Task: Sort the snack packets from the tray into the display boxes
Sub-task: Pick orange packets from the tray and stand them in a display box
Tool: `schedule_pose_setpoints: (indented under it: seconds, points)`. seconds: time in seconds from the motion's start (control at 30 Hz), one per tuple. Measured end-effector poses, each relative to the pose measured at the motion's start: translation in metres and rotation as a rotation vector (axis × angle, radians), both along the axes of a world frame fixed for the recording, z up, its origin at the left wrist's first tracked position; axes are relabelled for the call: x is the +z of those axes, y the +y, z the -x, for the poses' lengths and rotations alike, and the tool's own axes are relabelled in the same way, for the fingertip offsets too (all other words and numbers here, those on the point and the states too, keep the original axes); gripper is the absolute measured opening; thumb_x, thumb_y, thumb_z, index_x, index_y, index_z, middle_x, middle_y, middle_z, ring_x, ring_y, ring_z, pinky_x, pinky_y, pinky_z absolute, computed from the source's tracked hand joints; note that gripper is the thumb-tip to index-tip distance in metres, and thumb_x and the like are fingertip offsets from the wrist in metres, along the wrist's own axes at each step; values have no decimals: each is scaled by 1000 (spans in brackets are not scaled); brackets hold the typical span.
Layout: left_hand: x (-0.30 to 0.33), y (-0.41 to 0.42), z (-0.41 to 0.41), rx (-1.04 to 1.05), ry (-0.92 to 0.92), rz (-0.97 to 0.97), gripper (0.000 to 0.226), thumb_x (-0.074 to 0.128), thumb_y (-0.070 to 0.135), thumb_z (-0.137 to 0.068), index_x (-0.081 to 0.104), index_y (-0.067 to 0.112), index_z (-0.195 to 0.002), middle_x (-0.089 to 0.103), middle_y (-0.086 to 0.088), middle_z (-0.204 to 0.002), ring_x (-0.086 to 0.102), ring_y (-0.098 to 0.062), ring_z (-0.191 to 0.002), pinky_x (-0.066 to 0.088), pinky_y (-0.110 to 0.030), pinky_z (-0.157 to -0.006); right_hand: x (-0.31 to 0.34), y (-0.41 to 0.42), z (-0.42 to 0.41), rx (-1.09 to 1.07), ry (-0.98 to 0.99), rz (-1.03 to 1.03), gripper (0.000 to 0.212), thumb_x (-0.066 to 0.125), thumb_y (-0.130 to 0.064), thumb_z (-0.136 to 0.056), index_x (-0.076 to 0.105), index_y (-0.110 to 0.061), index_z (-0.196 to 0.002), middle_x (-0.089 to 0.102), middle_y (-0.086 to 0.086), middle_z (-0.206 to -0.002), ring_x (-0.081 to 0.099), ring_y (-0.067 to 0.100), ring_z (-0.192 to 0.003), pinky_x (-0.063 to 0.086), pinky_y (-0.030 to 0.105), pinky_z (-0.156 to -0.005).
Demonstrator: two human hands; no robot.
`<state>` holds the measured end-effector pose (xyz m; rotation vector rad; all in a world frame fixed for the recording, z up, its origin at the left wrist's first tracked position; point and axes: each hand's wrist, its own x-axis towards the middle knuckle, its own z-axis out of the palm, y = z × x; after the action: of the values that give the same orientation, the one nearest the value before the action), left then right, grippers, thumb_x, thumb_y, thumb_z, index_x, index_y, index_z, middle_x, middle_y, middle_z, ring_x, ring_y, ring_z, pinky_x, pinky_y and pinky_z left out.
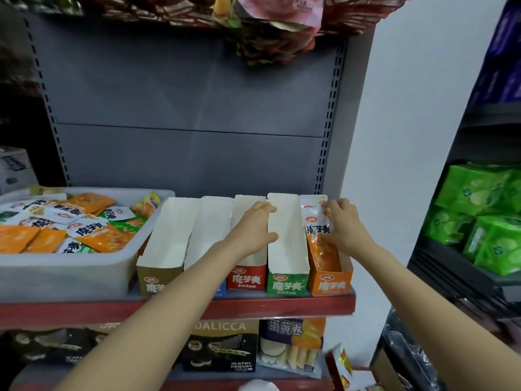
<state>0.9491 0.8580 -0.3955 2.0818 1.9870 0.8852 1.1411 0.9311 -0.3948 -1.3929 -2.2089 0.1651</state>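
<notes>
Several narrow display boxes stand side by side on the shelf: a tan box, a blue-fronted one mostly hidden by my left arm, a red box, a green box and an orange box. My right hand grips an orange-and-white snack packet that lies inside the orange box. My left hand holds the wall between the red and green boxes. A grey tray at the left holds several orange, white and green packets.
The shelf has a red front edge and a grey back panel. Green packages fill a rack on the right. Boxed wafers and egg rolls sit on the shelf below. Bags hang overhead.
</notes>
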Motion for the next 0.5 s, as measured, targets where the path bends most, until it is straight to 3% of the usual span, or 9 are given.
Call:
schedule_pose_setpoints:
  seconds: [0.2, 0.3, 0.4, 0.5]
  points:
    - [10, -18, 3, 15, -45, -65, 46, 57, 17, -91, 44, 18, -135, 44, -1, -139, 46, -15, -123, 38, -26, -99, 3, -14, 13, 30, 38, -72, 60, 70, -16, -82, 42, -17, -135, 35, 4, -140, 29, 20, -130, 36, 29, -101]
    - [17, -42, 20, 133, -14, -222, 33, 52, 23, -93, 53, 22, -126, 53, 6, -129, 53, -12, -110, 46, -30, -91, 16, -35, 36, 139, 98, -190, 46, 61, -19, -88, 47, -21, -131, 42, -1, -136, 37, 19, -127, 33, 29, -102]
    - [24, -69, 53, 267, -22, -366, 23, 52, 23, -93, 58, 22, -115, 60, 6, -115, 57, -11, -99, 50, -32, -83, 30, -59, 73, 274, 137, -246, 38, 56, -14, -90, 51, -20, -128, 47, -1, -130, 42, 18, -123, 27, 18, -93]
    - [24, -93, 101, 394, 1, -375, 19, 53, 19, -90, 62, 19, -107, 64, 3, -106, 58, -17, -96, 50, -34, -80, 38, -84, 122, 444, 189, -224, 36, 56, -12, -90, 54, -17, -125, 52, 2, -125, 49, 17, -117, 32, 18, -94]
